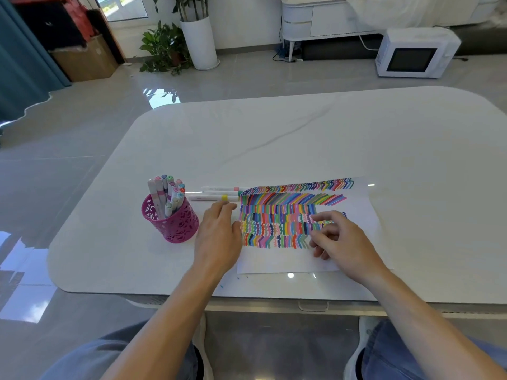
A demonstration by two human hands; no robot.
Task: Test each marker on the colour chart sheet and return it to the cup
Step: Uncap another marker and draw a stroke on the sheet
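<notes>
A colour chart sheet (pixel 356 207) lies on the white table (pixel 274 138), covered with rows of coloured strokes. At its left stands a pink cut-out cup (pixel 175 226) holding several markers (pixel 167 193). Three white markers (pixel 216 193) lie side by side between the cup and the sheet's top left corner. My left hand (pixel 218 237) rests flat at the sheet's left edge, fingertips just below the loose markers, holding nothing. My right hand (pixel 340 239) sits on the sheet's right part with fingers loosely curled and no marker visible in it.
The table's near edge runs just below the sheet. On the floor beyond stand a white microwave (pixel 414 54), a potted plant (pixel 167 48), a tall white planter (pixel 200 42) and a cardboard box (pixel 85 57). My knees show under the table.
</notes>
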